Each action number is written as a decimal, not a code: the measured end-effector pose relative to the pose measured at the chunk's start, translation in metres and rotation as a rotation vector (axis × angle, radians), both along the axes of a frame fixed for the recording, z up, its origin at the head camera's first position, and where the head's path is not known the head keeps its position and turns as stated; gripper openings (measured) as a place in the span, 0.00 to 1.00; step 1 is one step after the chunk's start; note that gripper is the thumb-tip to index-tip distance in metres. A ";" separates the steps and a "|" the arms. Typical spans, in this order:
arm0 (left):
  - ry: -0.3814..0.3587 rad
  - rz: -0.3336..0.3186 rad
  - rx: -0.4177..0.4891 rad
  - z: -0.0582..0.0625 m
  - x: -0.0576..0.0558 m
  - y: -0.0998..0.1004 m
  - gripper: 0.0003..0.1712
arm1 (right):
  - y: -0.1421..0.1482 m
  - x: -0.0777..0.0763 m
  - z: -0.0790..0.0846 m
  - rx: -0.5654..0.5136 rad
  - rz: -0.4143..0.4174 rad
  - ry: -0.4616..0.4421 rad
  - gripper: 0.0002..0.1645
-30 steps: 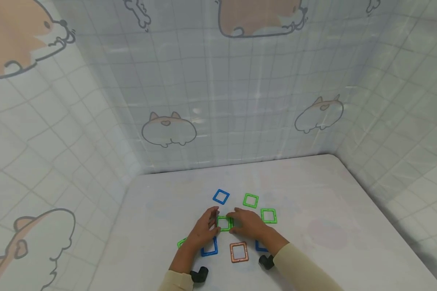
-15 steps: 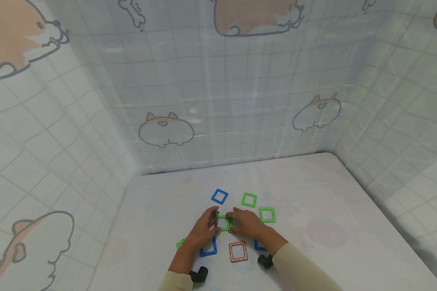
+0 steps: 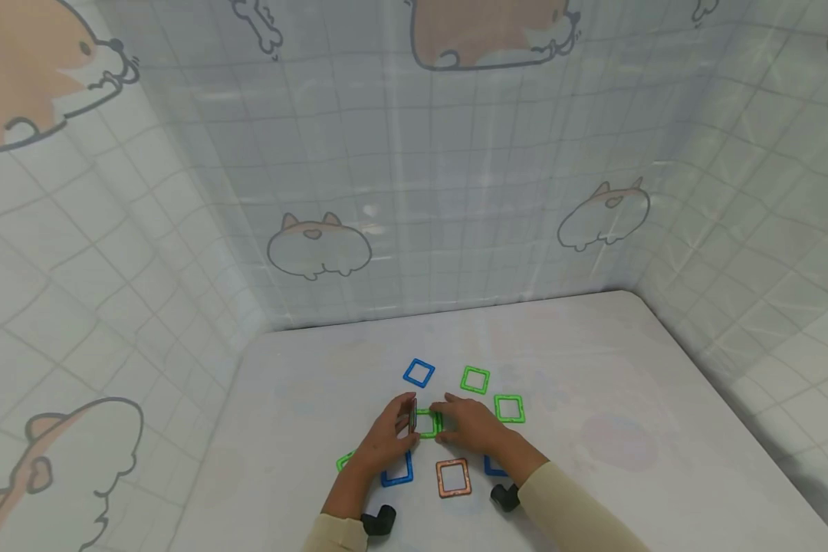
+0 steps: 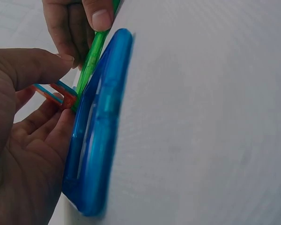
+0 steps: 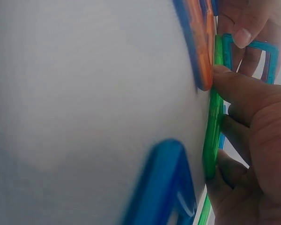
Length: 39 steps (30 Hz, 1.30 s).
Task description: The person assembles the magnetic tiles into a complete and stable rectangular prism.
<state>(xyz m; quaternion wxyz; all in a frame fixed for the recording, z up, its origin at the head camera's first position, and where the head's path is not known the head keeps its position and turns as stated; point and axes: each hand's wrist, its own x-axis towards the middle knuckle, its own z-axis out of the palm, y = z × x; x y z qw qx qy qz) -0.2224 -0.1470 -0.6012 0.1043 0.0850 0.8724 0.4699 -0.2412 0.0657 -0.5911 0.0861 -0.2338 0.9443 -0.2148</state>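
- The left hand (image 3: 389,435), near the lower middle of the head view, pinches an upright square frame (image 4: 69,99) between thumb and fingers; it shows orange and blue in the left wrist view.
- The right hand (image 3: 474,424), a little right of it, grips a flat green frame (image 5: 212,136) at its right side — thumb at the near corner, forefinger at the far one.
- That flat green frame lies between the two hands, the upright one standing at its left side; whether their edges touch I cannot tell.
- Just below the hands lie a blue frame (image 3: 398,482) partly under the left wrist, an orange frame (image 3: 453,494) and a second blue frame (image 3: 494,471) mostly hidden by the right forearm.
- A green piece (image 3: 344,461) peeks out left of the left forearm.
- Above the hands: a tilted blue frame (image 3: 414,382) and, right of it, a small green frame (image 3: 478,369); another green frame (image 3: 511,421) lies just right of the right hand.
- Black devices (image 3: 379,521) sit at both wrists, beside pale sleeves (image 3: 573,506) at the bottom edge.
- Everything rests on a white table (image 3: 579,368) — a grid-patterned sheet with cartoon animals (image 3: 455,169) fills the upper frame.
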 end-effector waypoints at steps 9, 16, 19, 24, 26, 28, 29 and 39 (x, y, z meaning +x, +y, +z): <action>-0.010 0.002 0.010 0.000 0.001 -0.001 0.46 | -0.001 0.000 0.000 0.012 0.002 -0.008 0.35; 0.011 0.006 0.005 0.004 -0.001 -0.001 0.45 | 0.000 -0.004 -0.003 0.017 -0.001 -0.013 0.35; 0.008 0.014 -0.004 0.003 -0.001 0.000 0.45 | 0.000 -0.003 -0.003 0.013 0.000 -0.008 0.34; 0.014 0.021 -0.003 0.003 0.000 0.000 0.45 | 0.000 -0.002 -0.002 0.012 0.001 -0.003 0.34; 0.012 0.023 -0.002 0.003 0.000 0.000 0.45 | 0.000 -0.002 0.000 0.013 0.002 -0.004 0.34; 0.001 0.029 -0.005 0.004 0.000 0.000 0.45 | 0.001 -0.002 0.001 0.015 0.002 -0.007 0.34; 0.002 0.026 -0.006 0.004 0.000 0.000 0.45 | 0.001 -0.002 0.002 0.014 0.003 -0.007 0.34; -0.038 0.021 -0.062 0.009 0.000 0.000 0.51 | 0.002 -0.004 0.004 0.018 0.008 -0.010 0.34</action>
